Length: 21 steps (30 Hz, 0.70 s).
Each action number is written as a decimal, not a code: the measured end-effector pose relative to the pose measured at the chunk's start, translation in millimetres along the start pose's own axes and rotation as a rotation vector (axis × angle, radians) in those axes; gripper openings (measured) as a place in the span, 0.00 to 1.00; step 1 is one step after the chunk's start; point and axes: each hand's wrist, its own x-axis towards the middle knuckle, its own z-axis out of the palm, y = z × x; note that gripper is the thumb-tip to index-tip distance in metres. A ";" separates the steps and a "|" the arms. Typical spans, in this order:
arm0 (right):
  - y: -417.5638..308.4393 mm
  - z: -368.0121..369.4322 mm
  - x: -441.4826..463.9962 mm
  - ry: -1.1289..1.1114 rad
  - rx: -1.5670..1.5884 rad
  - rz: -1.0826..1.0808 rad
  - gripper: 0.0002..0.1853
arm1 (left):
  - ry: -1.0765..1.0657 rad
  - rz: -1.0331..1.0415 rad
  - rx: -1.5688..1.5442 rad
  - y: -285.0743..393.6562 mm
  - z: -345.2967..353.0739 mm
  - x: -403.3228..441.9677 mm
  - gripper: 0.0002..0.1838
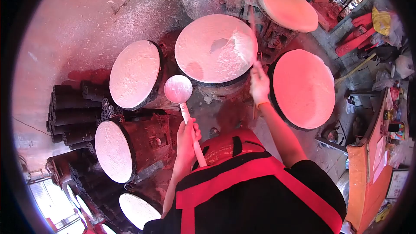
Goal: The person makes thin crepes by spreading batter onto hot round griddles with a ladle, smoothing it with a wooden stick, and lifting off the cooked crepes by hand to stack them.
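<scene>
My left hand (187, 137) is wrapped round the light handle of a ladle (178, 89), whose round bowl is raised by the near left edge of the central round pan (208, 60). A pale layer covers that pan, with a bare patch and a whiter, rough heap at its right side. Beside the pan's right rim, my right hand (259, 84) is closed round a thin upright stick (252, 26), blurred along its upper part. An orange band circles my right wrist.
Pale-topped round pans stand at the right (304, 89), upper right (289, 9), left (134, 74) and lower left (113, 151). Dark perforated cylinders (76, 115) are stacked at the left. An orange-sided counter (366, 169) stands at the far right.
</scene>
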 end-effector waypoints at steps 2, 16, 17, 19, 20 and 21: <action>64.5 38.9 -8.7 0.069 0.032 -0.203 0.22 | -0.033 0.002 -0.009 2.8 2.0 3.9 0.10; 12.9 27.7 -32.7 -0.254 0.310 0.550 0.20 | -0.214 -0.167 -0.038 16.1 -8.7 24.1 0.11; 15.4 20.8 -9.8 -0.287 0.268 0.545 0.18 | -0.206 -0.171 -0.031 16.7 -8.0 23.3 0.11; 16.2 13.6 29.2 -0.208 0.246 0.533 0.16 | -0.213 -0.169 -0.023 16.3 -9.5 21.0 0.11; 15.6 10.9 41.8 -0.095 0.261 0.527 0.14 | -0.216 -0.170 -0.020 16.0 -10.4 19.8 0.11; 13.6 9.5 47.2 -0.092 0.235 0.519 0.14 | -0.226 -0.169 -0.006 16.4 -10.9 21.1 0.11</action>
